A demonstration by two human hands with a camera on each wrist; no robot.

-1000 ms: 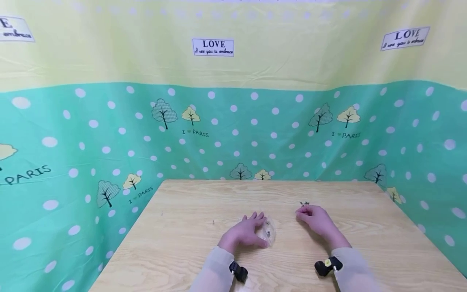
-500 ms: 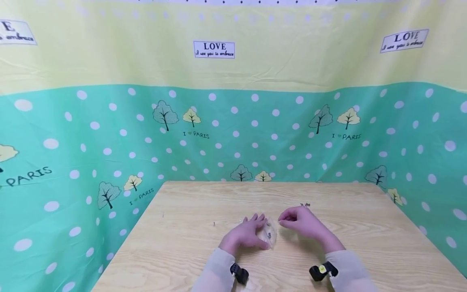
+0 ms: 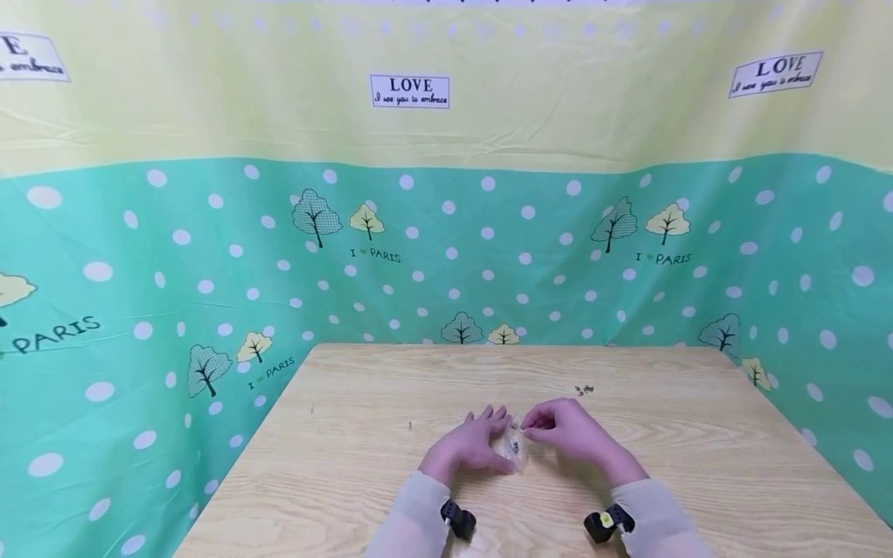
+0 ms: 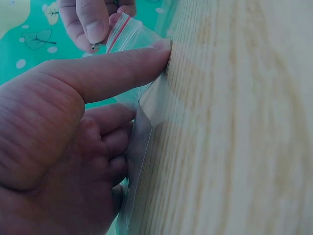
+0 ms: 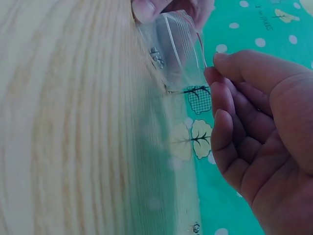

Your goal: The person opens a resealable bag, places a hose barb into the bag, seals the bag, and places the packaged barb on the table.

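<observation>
A clear plastic zip bag (image 5: 181,58) with a red line along its mouth lies on the wooden table. Several small metal pieces (image 5: 156,56) show inside it. My left hand (image 3: 469,443) holds the bag down, its thumb at the near side and its fingers on the other, with the mouth facing right. Close by the mouth, my right hand (image 3: 575,432) pinches a small metal piece (image 4: 95,47) between thumb and forefinger. That piece is hidden by the fingers in the head view.
A small cluster of metal pieces (image 3: 584,390) lies beyond my right hand. One tiny item (image 3: 410,425) is on the table (image 3: 363,480) left of the bag, and another (image 3: 312,408) lies farther left. A patterned curtain (image 3: 488,256) hangs around the table.
My right hand has moved left from the metal cluster to the bag's mouth, its fingertips staying pinched. My left hand has stayed on the bag.
</observation>
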